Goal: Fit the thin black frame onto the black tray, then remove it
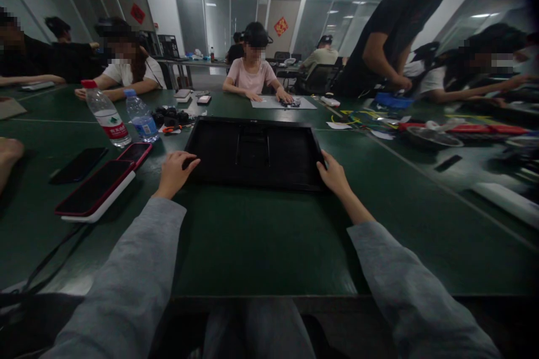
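Observation:
A black rectangular tray-like panel point(290, 154) with a raised rim and a ridged middle section lies in front of me on the green table. My left hand point(172, 174) is at its left edge, thumb and forefinger curled in over the rim. At the opposite edge, my right hand point(334, 174) grips the rim, its thumb on the inner side and its fingers along the outside. The panel's underside is hidden.
To the left are a red-capped bottle point(107, 118), a blue-capped bottle point(142, 118), a dark phone point(79, 165) and a red-edged phone point(96, 188). Cables point(357, 120) and a wire-mesh item point(433, 137) lie to the right. A person point(255, 70) sits opposite.

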Available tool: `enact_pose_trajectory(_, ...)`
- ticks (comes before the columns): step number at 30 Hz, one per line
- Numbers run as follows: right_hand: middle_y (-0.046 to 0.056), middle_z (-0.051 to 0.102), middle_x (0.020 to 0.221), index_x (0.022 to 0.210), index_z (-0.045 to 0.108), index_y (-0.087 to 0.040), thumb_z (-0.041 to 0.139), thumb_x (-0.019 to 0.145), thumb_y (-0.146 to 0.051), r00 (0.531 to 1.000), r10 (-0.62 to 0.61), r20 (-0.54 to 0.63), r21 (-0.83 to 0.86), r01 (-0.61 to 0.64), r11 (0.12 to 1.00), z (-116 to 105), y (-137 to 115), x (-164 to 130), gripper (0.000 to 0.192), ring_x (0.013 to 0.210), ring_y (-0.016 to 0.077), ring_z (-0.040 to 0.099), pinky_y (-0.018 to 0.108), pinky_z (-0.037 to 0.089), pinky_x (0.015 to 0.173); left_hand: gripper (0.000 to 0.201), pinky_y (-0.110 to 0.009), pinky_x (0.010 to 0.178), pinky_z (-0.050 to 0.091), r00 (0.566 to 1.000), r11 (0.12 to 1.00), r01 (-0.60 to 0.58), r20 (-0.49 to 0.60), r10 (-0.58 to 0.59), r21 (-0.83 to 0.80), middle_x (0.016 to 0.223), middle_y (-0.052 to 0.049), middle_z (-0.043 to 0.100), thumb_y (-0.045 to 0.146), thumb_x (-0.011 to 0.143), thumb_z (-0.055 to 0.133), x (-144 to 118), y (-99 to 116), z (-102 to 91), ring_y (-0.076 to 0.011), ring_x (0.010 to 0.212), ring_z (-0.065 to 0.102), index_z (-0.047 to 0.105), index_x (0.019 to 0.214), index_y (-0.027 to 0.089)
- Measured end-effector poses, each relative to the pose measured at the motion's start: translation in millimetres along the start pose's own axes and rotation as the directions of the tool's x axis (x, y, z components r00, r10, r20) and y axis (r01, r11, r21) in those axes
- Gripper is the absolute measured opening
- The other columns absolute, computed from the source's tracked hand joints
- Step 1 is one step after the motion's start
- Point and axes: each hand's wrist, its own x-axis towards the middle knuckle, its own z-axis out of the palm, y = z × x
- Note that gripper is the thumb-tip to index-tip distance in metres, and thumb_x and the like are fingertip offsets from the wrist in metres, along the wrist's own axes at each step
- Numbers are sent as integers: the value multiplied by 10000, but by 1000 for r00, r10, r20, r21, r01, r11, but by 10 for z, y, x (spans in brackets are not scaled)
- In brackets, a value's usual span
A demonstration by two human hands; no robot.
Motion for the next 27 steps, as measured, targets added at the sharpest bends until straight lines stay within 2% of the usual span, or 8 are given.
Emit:
enact_pose_trajectory(2, 201, 647, 1481, 1468, 630, -136, 580, 912, -387, 1000, -4, -9, -11, 4, 1000, -9, -4, -1, 613, 1395, 377, 604, 594, 421, 1235, 453, -475, 1099, 457, 987, 991, 131, -97, -128, 23, 1361, -183, 682, 501, 955, 654, 8, -66, 28, -349, 1275, 608, 746, 1268, 187)
enact_pose_trajectory(4, 205, 681, 1425, 1443, 640, -140, 593, 904, -402, 1000, 4, -7, -5, -4, 1000, -16, 19, 2, 602, 1336, 377, 642, 601, 455, 1200, 502, -444, 1045, 498, 968, 970, 244, -66, -243, 14, 1332, -202, 697, 476, 952, 653, 9, -125, 53, -334, 1188, 660, 714, 1322, 142)
enact_pose_trajectory(6, 210, 707, 1368, 1427, 639, -137, 624, 885, -436, 999, 34, 10, 24, -35, 999, -14, 65, 6, 619, 1268, 373, 678, 598, 497, 1153, 463, -422, 1011, 516, 958, 958, 286, 0, -286, 17, 1269, -193, 736, 426, 964, 622, 9, -166, 70, -322, 1123, 690, 723, 1305, 129)
enact_pose_trajectory(11, 181, 692, 1391, 1450, 592, -163, 640, 843, -402, 996, 61, 65, 122, -69, 990, 27, 156, -8, 654, 1290, 342, 666, 564, 518, 1140, 469, -455, 1036, 502, 959, 958, 273, 48, -278, 87, 1323, -227, 729, 347, 996, 532, 14, -172, 72, -365, 1194, 680, 713, 1348, 94)
enact_pose_trajectory(18, 174, 695, 1391, 1402, 640, -182, 582, 856, -351, 1000, 21, 12, 77, -22, 997, -8, 20, -48, 575, 1314, 353, 644, 588, 472, 1188, 442, -443, 1096, 478, 962, 961, 271, 4, -272, 52, 1355, -219, 719, 319, 986, 536, 9, -118, 66, -349, 1248, 668, 715, 1331, 109)
enact_pose_trajectory(24, 143, 718, 1359, 1406, 660, -209, 601, 856, -351, 1000, 21, 14, 81, -23, 996, -49, -13, -67, 571, 1294, 352, 654, 597, 493, 1168, 406, -432, 1059, 500, 966, 965, 257, -8, -257, 54, 1297, -196, 747, 324, 965, 555, 11, -155, 88, -337, 1196, 689, 736, 1276, 136)
enact_pose_trajectory(27, 142, 716, 1361, 1410, 661, -195, 598, 857, -292, 999, 45, 21, 79, -47, 996, -57, -47, -81, 565, 1284, 348, 659, 588, 489, 1171, 411, -441, 1044, 508, 965, 963, 261, 4, -262, 62, 1277, -209, 753, 321, 963, 558, 10, -161, 87, -345, 1175, 697, 739, 1271, 120)
